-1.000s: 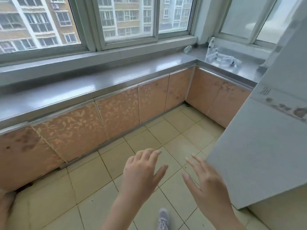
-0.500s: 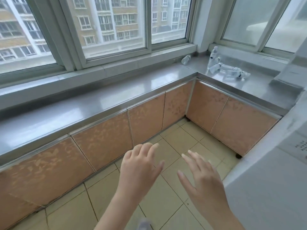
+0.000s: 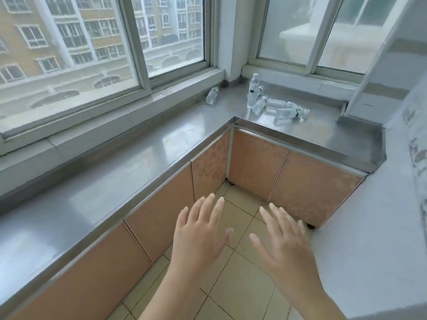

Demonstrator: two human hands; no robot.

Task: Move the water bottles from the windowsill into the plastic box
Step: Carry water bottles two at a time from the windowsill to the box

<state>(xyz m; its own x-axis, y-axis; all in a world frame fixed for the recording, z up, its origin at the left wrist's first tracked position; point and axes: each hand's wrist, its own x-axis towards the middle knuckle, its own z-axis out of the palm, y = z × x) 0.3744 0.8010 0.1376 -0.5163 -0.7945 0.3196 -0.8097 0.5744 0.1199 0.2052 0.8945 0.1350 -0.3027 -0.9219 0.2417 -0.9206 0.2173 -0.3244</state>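
Nearest the camera, over the tiled floor (image 3: 233, 287), the left hand (image 3: 198, 239) and the right hand (image 3: 283, 245) hang side by side, backs up, fingers spread and empty, apart from each other and touching nothing. Just beyond them stand peach patterned cabinet doors (image 3: 159, 218) under a stainless steel counter (image 3: 129, 162) that runs from the near left to the far corner and then turns right. To the right a white appliance (image 3: 374, 239) fills the edge of the view. Farther off, on the steel surface below the windows (image 3: 171, 35), lie the water bottles: one lone bottle (image 3: 212, 95) on its side near the left window's ledge, well apart from the rest; one upright bottle (image 3: 253, 85) in the far corner; and beside it a loose cluster of bottles lying down (image 3: 280, 109), some touching. How many are in the cluster is hard to count.
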